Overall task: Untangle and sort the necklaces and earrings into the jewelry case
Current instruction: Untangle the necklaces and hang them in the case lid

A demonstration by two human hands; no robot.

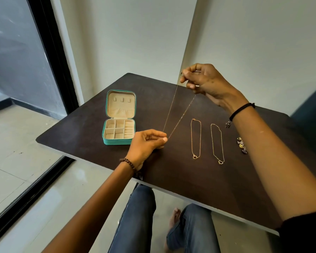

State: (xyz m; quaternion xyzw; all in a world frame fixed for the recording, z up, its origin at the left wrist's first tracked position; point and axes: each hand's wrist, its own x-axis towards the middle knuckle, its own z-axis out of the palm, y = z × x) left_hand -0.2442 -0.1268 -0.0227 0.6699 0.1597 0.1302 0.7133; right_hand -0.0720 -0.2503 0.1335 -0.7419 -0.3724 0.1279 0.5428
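The dark table (171,183) is carrying everything, and the teal case (117,141) is sitting toward its 9 o'clock side with the lid lying open toward 12 and the divided tray facing up; no jewelry seems to be in it yet. The left hand (146,143) is hovering just beside the case, at the case's 3 o'clock, pinching the near end of a thin chain (183,115) between thumb and fingertips. The right hand (202,79) is raised over the far table edge, at about 1 o'clock from the left hand, gripping the chain's far end with curled fingers; a small piece is showing at its fingertips, too small to name. The chain is hanging taut between the hands as two strands, close together at the left hand and spreading toward the right, with its long axis running from 7 o'clock to 1 o'clock. The case is lying at 9 o'clock from the chain's near end, so the left hand is the nearer one for carrying it across, probably once the strands are freed. At 3 o'clock from the left hand, a ring necklace (195,157) and a heart necklace (220,162) are lying straightened side by side, each running 12 to 6. A cluster of earrings (242,145) is resting farther toward 3 o'clock.
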